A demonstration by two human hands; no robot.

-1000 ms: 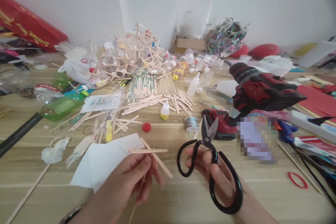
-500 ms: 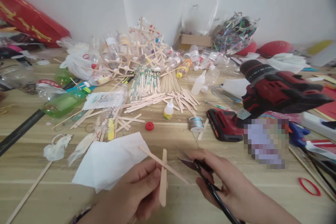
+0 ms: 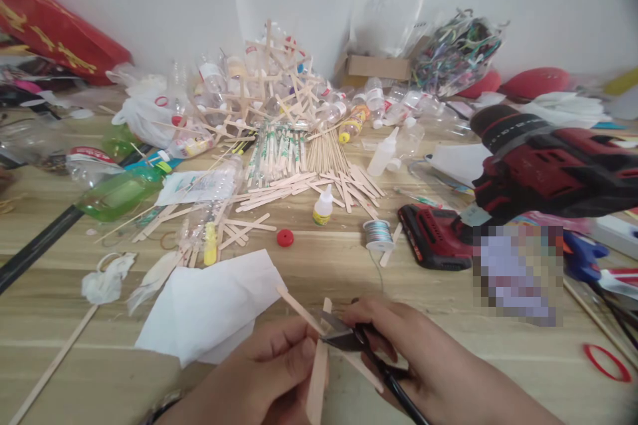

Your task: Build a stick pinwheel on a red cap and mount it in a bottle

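Note:
Pinched in my left hand are flat wooden craft sticks that cross each other. One points toward me, and another slants from upper left to lower right. My right hand is closed round the black handles of a pair of scissors. The blades lie over the place where the sticks cross, close to my left fingertips. Whether the blades touch the wood I cannot tell. A white paper sheet lies just beyond my left hand.
A red cordless drill stands at the right. Past my hands are a wire spool, a red cap and a small glue bottle. Behind them lie loose craft sticks and plastic bottles. A green bottle rests at the left.
The scissors in my right hand have moved left, onto the crossed sticks. My left hand has shifted slightly right and lower with the sticks. The view has turned a little.

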